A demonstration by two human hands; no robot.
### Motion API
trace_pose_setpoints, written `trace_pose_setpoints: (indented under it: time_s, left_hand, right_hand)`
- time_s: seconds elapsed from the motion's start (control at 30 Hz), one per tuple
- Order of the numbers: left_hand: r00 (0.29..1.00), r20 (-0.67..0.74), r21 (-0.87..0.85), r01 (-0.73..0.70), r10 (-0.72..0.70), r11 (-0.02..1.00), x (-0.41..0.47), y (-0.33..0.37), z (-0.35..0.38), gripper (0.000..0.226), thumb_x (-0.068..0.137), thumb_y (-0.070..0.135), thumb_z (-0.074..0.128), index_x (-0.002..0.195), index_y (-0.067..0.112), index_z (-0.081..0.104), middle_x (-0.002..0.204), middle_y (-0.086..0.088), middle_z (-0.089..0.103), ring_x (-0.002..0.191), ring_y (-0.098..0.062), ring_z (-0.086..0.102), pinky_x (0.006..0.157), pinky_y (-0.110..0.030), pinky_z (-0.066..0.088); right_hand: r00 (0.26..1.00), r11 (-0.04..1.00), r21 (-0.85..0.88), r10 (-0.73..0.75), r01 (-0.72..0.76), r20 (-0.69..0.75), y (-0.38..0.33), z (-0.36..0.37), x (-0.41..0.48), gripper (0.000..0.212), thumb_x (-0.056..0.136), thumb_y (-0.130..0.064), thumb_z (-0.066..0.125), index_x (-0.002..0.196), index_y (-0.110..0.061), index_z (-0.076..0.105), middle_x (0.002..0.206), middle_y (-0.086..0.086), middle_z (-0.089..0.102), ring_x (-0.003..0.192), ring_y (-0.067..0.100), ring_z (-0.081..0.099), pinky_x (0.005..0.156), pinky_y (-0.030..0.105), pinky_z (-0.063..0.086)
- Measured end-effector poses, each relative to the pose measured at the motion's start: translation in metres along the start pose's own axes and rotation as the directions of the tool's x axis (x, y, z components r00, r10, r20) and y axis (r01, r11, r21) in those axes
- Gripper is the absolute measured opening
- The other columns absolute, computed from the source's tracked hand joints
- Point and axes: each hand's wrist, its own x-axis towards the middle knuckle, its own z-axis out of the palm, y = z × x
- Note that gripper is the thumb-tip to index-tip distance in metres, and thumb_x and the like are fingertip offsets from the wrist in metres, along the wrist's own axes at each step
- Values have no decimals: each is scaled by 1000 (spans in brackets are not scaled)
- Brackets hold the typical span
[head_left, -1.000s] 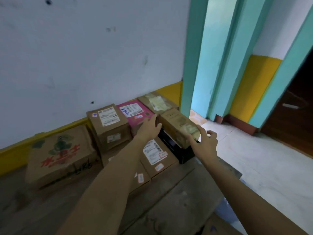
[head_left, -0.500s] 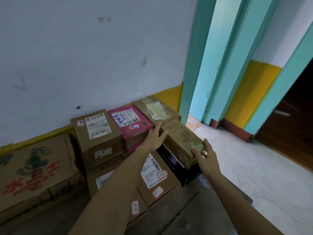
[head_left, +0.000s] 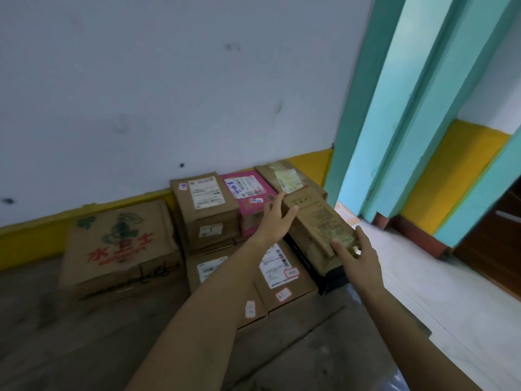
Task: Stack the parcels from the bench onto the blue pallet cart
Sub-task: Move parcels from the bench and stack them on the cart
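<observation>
A long brown parcel (head_left: 317, 224) lies tilted on top of a black box (head_left: 324, 273) at the right end of the grey bench (head_left: 84, 334). My left hand (head_left: 277, 220) presses its far left end. My right hand (head_left: 358, 252) clasps its near right end. Both hands grip it together. Beside it sit a pink parcel (head_left: 248, 193), a labelled brown parcel (head_left: 205, 210) and a flat carton with a white label (head_left: 284, 275). The blue pallet cart is out of view.
A large carton with red characters (head_left: 118, 244) sits at the left of the bench. Another brown parcel (head_left: 284, 177) rests against the white wall. Teal door frames (head_left: 394, 108) stand to the right, above a pale tiled floor (head_left: 451, 306).
Both hands have closed onto the ends of the long brown parcel. The camera has swung right and closer, so the cartons sit further right in view.
</observation>
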Motion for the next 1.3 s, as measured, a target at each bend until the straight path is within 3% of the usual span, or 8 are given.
trace_pose_setpoints:
  time_s: [0.2,0.43,0.57,0.7,0.93,1.07,1.2,1.3]
  left_hand:
    - [975,-220,4,-34,34,999,-106,19,-68,57,94,44,43,145,31,21,150,-10,18,135,-27,29,103,-29,29]
    - [882,-469,72,-4,38,997,-289,23,-150,57,94,42,44,145,28,23,145,-10,23,131,-31,34,108,-47,36]
    - [819,-574,121,66,16,990,-386,17,-194,58,95,41,44,146,24,22,145,-15,22,132,-29,32,111,-36,29]
    - [717,-696,117,161,-35,980,-479,3,-240,57,94,43,45,144,24,25,142,-16,25,127,-31,38,104,-34,34]
    - [542,-834,48,260,-105,964,-624,-37,-328,57,94,46,45,143,26,25,146,-13,23,126,-33,38,98,-43,47]
    - [439,-887,11,335,-146,942,-689,-70,-385,58,93,48,44,143,28,25,147,-12,23,128,-32,37,97,-37,44]
    - [440,-874,-62,319,-206,946,-730,-106,-447,60,93,44,48,145,25,23,146,-12,31,127,-33,42,100,-49,45]
    - [490,-842,-55,339,-226,939,-734,-131,-492,61,93,42,48,145,23,22,146,-10,32,128,-30,41,100,-49,44]
  right_hand:
    - [978,979,83,-193,186,80,-48,12,-84,69,87,-33,62,145,-14,30,142,10,45,127,26,46,105,38,39]
    - [908,932,206,-344,299,240,-93,29,-234,72,87,-36,61,146,-15,27,144,8,41,129,23,42,100,31,37]
    - [863,916,255,-382,309,329,-115,44,-327,70,87,-38,60,146,-17,28,145,7,40,131,23,39,99,28,32]
    - [791,919,279,-385,280,475,-141,69,-406,73,87,-42,59,147,-23,23,146,10,34,130,27,38,108,42,35]
    - [653,888,372,-454,272,606,-178,130,-540,74,87,-41,60,147,-19,22,144,10,35,126,25,43,90,25,39]
    - [590,894,369,-445,253,673,-199,178,-610,73,87,-43,58,147,-23,21,141,9,31,123,28,43,88,30,43]
    - [561,925,330,-376,186,737,-215,239,-671,69,88,-42,57,145,-27,20,138,10,24,121,30,38,80,30,45]
    - [603,944,309,-315,118,732,-223,283,-704,67,89,-39,57,144,-27,20,137,8,23,114,24,39,78,26,39]
